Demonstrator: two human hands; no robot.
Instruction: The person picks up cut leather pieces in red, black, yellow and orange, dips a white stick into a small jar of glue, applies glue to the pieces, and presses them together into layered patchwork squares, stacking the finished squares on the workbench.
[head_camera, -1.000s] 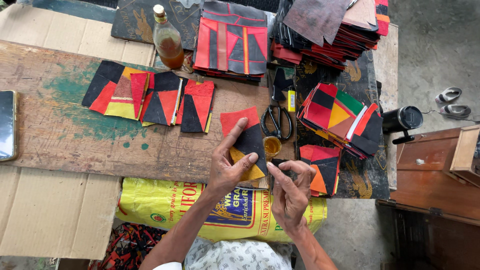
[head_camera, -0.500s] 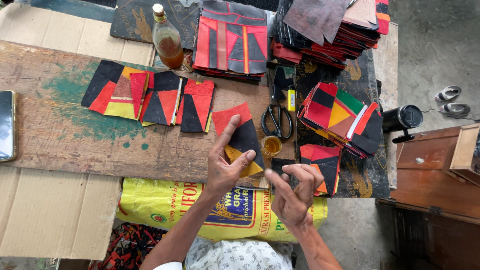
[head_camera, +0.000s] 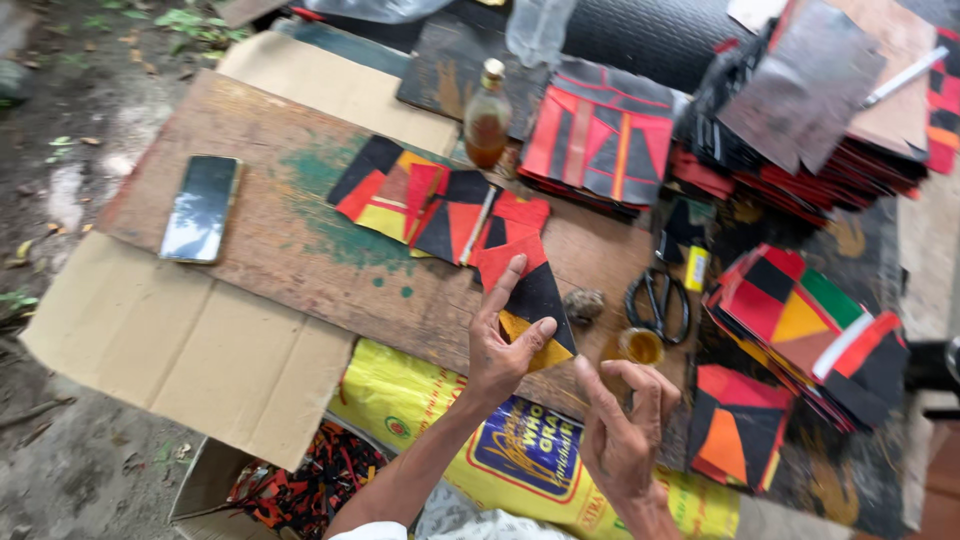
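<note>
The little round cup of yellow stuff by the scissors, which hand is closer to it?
Right. The right hand is just below the cup of yellow liquid, fingertips almost at it. The left hand is farther left, pressing on the red, black and yellow patchwork piece.

Patchwork piece (head_camera: 528, 300) under the left hand (head_camera: 500, 345) is red, black and mustard yellow triangles. Just right of it, the scissors (head_camera: 655, 303) are black-handled. Further right of it, a stack (head_camera: 800, 320) shows red, black, orange, green. Phone (head_camera: 202, 208), far left of it, is glossy black.
</note>
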